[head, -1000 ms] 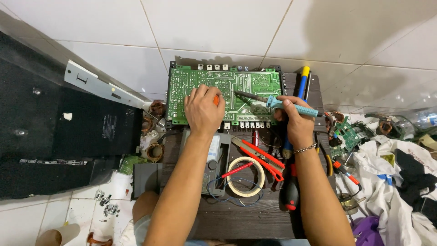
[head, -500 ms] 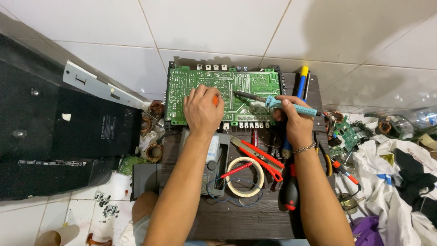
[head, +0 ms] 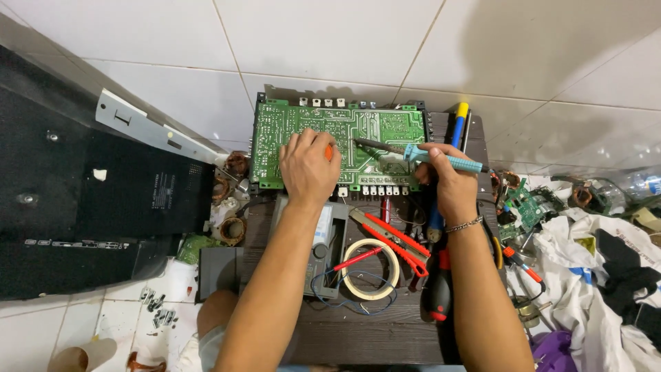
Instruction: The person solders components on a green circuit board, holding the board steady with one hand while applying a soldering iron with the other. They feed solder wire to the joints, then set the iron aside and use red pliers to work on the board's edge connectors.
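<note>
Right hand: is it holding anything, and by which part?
The right hand grips a teal soldering iron by its handle, tip on the green circuit board. The left hand rests on the board.

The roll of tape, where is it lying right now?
In the head view the roll of tape lies flat on the dark wooden table, between the person's forearms, just below the red-handled pliers and near the green circuit board.

There is just one camera, worn on the person's head. It looks almost straight down from above. It sits close, about an arm's reach over the dark surface (head: 358, 337). Both forearms come in from the bottom edge. The white tile floor (head: 330, 41) fills the top, past the grips. No second view shares this scene.
</note>
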